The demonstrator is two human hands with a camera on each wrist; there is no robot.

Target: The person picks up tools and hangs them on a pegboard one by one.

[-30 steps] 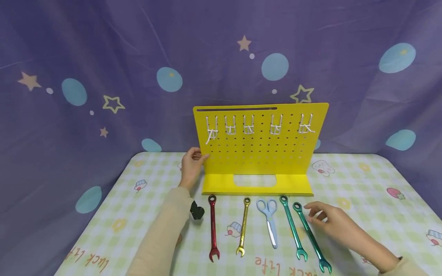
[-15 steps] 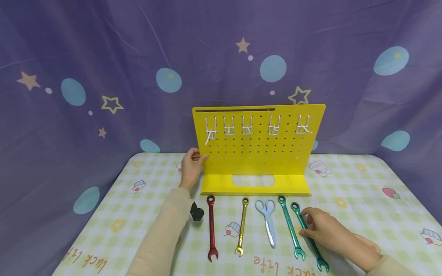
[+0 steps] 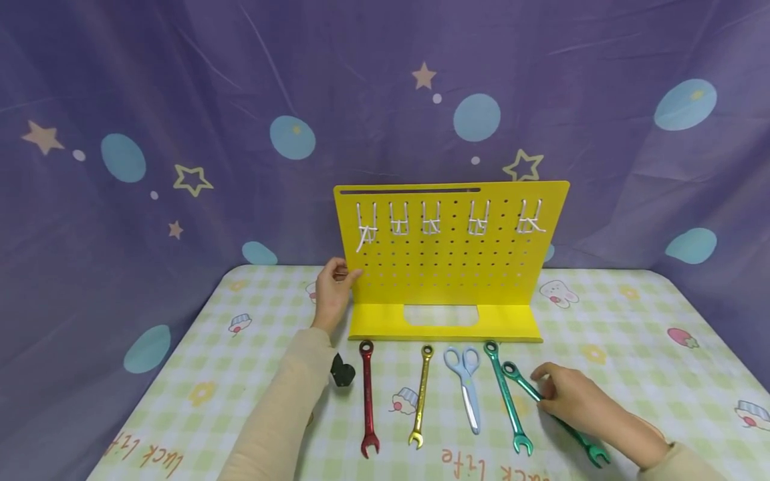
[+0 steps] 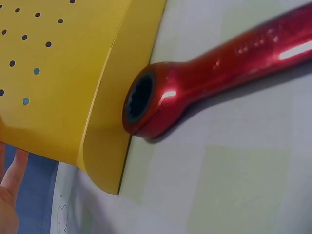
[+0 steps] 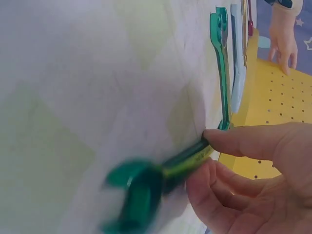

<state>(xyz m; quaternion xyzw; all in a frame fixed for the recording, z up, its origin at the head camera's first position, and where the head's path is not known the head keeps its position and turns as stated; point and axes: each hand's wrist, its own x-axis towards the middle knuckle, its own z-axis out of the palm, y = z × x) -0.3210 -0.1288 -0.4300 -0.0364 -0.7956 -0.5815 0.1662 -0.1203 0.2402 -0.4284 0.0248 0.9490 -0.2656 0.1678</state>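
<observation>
Your right hand point(image 3: 576, 399) pinches the rightmost green wrench point(image 3: 527, 386) by its shaft; your left hand point(image 3: 333, 290) grips the yellow pegboard point(image 3: 445, 292) at its left edge.

In the right wrist view, the held green wrench point(image 5: 190, 163) was partly covered by the right hand point(image 5: 275, 202), its open end blurred; in the left, the red wrench point(image 4: 222, 70) was cropped at two o'clock, the left hand point(image 4: 7, 204) at eight.

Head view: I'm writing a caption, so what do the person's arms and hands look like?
The left sleeve and right sleeve are plain cream. The left hand and right hand are bare, without gloves. A small black piece shows beside the left sleeve.
</observation>
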